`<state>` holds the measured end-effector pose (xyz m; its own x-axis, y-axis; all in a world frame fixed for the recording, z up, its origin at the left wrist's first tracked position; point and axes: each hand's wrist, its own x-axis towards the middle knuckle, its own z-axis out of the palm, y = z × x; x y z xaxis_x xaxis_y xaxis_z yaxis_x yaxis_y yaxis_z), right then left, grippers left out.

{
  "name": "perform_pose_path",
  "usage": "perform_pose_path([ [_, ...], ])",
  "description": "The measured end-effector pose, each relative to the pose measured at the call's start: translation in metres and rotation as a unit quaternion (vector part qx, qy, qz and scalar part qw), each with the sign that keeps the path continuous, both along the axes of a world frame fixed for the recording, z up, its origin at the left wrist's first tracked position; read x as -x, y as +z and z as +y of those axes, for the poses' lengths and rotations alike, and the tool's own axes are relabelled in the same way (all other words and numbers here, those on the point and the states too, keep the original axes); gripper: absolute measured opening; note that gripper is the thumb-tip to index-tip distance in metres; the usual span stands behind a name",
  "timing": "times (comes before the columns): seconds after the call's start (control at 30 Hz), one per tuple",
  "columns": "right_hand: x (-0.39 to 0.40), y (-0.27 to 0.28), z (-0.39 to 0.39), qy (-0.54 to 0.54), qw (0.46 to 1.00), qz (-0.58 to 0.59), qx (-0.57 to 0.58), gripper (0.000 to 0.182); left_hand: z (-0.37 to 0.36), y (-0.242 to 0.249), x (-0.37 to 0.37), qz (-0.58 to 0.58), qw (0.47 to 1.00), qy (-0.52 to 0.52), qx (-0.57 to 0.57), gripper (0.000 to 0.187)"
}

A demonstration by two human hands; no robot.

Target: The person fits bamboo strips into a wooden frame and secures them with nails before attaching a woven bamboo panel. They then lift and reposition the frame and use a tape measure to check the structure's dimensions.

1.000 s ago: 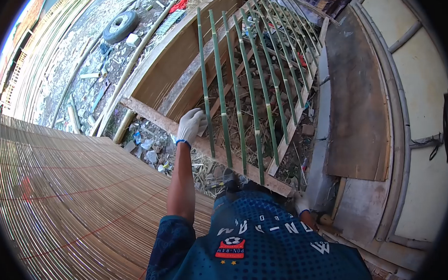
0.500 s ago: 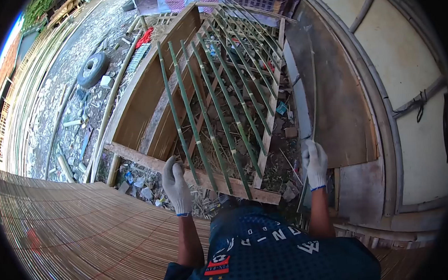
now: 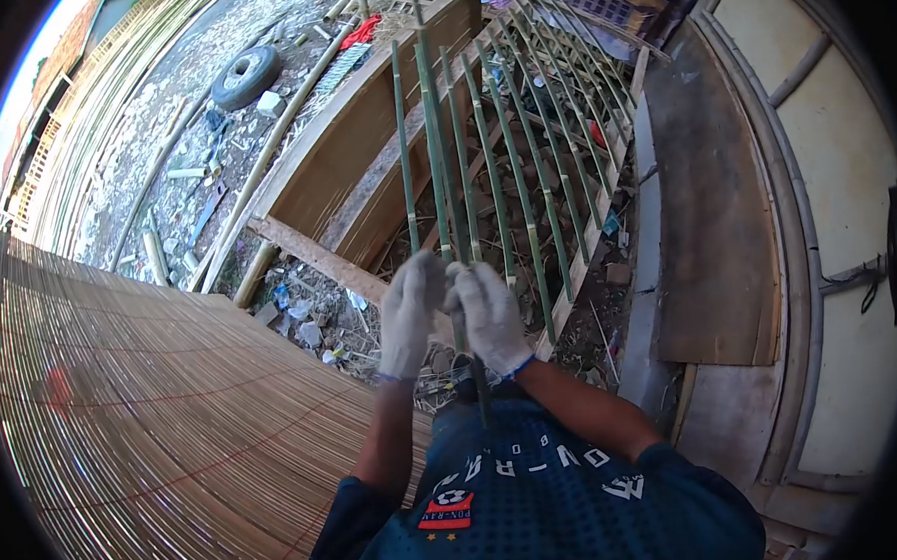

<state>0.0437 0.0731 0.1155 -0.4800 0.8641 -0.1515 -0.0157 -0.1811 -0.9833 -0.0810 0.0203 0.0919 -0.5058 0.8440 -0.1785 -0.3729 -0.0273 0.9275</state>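
My right hand (image 3: 490, 318), in a white knit glove with a blue cuff, is closed round a long, thin bamboo strip (image 3: 482, 394). The strip runs from my shirt front away from me over the frame and is blurred. My left hand (image 3: 408, 317), gloved too, is close beside it with bent fingers. Blur hides whether those fingers grip the strip. Ahead lies a wooden frame (image 3: 312, 256) with several green bamboo strips (image 3: 525, 197) side by side across it. My hands partly cover their near ends.
A slatted bamboo surface (image 3: 173, 382) spreads on the left. Beyond it are a tyre (image 3: 246, 79), a bamboo pole (image 3: 272, 138) and scattered litter. Brown board panels (image 3: 711, 208) and a pale wall (image 3: 814, 164) stand on the right. Rubble lies under the frame.
My right hand has swung left from beside the panel, bringing the bamboo strip in front of me. My left hand, previously apart with fingers open, has moved right to meet it. The view has turned left.
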Motion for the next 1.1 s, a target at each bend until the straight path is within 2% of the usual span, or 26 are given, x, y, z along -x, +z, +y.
perform_pose_path([
  [0.1, 0.026, -0.036, -0.032, 0.051, 0.997, -0.003, -0.056, 0.027, 0.023, 0.003, 0.047, -0.023, 1.000, -0.012, 0.008, 0.055],
  [0.13, 0.034, -0.041, -0.042, 0.073, 0.997, -0.012, -0.012, 0.032, 0.031, -0.003, 0.064, -0.054, 0.998, -0.012, 0.004, 0.050],
  [0.17, 0.038, -0.041, -0.049, 0.111, 0.993, -0.049, 0.003, 0.032, 0.039, -0.007, 0.075, -0.146, 0.989, -0.005, -0.025, 0.048],
  [0.23, 0.042, -0.036, -0.058, 0.182, 0.975, -0.123, 0.033, 0.033, 0.043, -0.011, 0.094, -0.196, 0.980, 0.024, 0.000, 0.044],
  [0.27, 0.037, -0.031, -0.060, 0.218, 0.965, -0.146, 0.010, 0.037, 0.037, -0.016, 0.097, -0.159, 0.986, 0.033, 0.027, 0.044],
  [0.33, 0.027, -0.057, -0.062, 0.293, 0.924, -0.224, -0.102, 0.038, 0.026, -0.019, 0.098, -0.081, 0.993, 0.046, 0.079, 0.043],
  [0.37, 0.019, -0.071, -0.063, 0.327, 0.895, -0.262, -0.154, 0.039, 0.021, -0.023, 0.097, -0.086, 0.992, 0.043, 0.079, 0.044],
  [0.4, 0.011, -0.061, -0.060, 0.369, 0.897, -0.237, -0.060, 0.043, 0.014, -0.031, 0.095, -0.092, 0.992, 0.041, 0.080, 0.045],
  [0.5, -0.022, -0.074, -0.068, 0.400, 0.882, -0.237, -0.078, 0.044, -0.006, -0.045, 0.081, -0.066, 0.990, 0.046, 0.116, 0.051],
  [0.63, -0.054, -0.081, -0.068, 0.443, 0.855, -0.271, -0.014, 0.045, -0.029, -0.068, 0.068, -0.071, 0.984, 0.051, 0.157, 0.053],
  [0.83, -0.070, -0.070, -0.057, 0.383, 0.882, -0.273, 0.012, 0.045, -0.055, -0.094, 0.050, -0.128, 0.968, 0.059, 0.208, 0.055],
  [0.97, -0.085, -0.076, -0.061, 0.350, 0.902, -0.249, 0.043, 0.042, -0.064, -0.097, 0.047, -0.091, 0.962, 0.057, 0.250, 0.056],
  [1.1, -0.094, -0.071, -0.063, 0.340, 0.906, -0.241, 0.077, 0.037, -0.069, -0.097, 0.040, -0.092, 0.965, 0.054, 0.239, 0.058],
])
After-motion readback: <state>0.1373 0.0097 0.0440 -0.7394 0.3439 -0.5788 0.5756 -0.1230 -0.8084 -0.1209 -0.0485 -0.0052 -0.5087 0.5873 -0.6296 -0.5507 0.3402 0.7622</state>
